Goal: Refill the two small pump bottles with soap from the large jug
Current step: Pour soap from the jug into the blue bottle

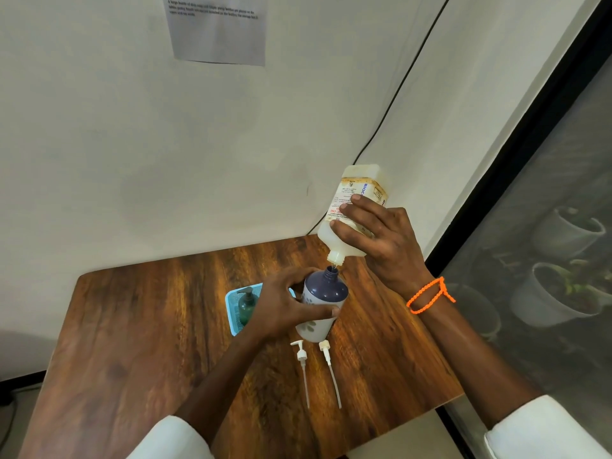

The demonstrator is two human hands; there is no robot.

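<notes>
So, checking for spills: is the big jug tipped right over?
Yes, the jug is inverted, its open neck just above the dark bottle mouth.

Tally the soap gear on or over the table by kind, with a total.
Large jug, tipped by the right hand: 1
Open small bottle, held by the left hand: 1
Green pump bottle in the blue basket: 1
Loose white pumps on the table: 2, and
Blue basket: 1
Total: 6

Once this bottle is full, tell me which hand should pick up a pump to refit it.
Probably the left hand: it only steadies the navy bottle, and the two pumps lie just below it. The right hand holds the upturned jug and must set it down first.
</notes>
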